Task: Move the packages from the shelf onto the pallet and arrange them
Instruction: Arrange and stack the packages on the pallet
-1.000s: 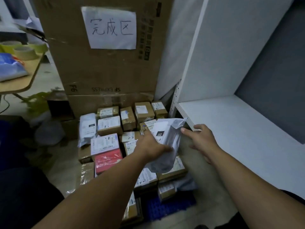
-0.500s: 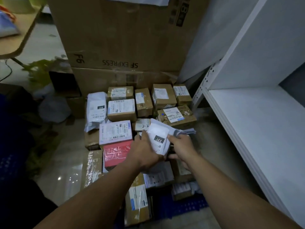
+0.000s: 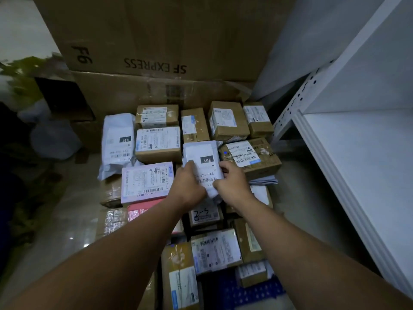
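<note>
A white poly-bag package (image 3: 202, 157) marked 231 lies on top of the pile of parcels in the middle of the view. My left hand (image 3: 187, 186) grips its left edge and my right hand (image 3: 232, 182) grips its right edge. Around it sit several brown cardboard boxes, one with a large label (image 3: 250, 156) just to the right, a white-labelled box (image 3: 157, 143) to the left and a pink-edged parcel (image 3: 146, 182). The blue pallet (image 3: 252, 291) shows only at the bottom, under the pile. The white shelf (image 3: 362, 157) at the right holds nothing in view.
A large SF Express carton (image 3: 156, 36) stands upright behind the pile, on a flattened carton (image 3: 134, 90). Another white poly bag (image 3: 117, 142) lies at the pile's left edge. Glossy floor (image 3: 67, 220) runs along the left, with dark clutter at the far left.
The white package has come down from the air beside the shelf onto the middle of the pile, label up. Both hands stayed on it, and my view has dropped toward the pallet.
</note>
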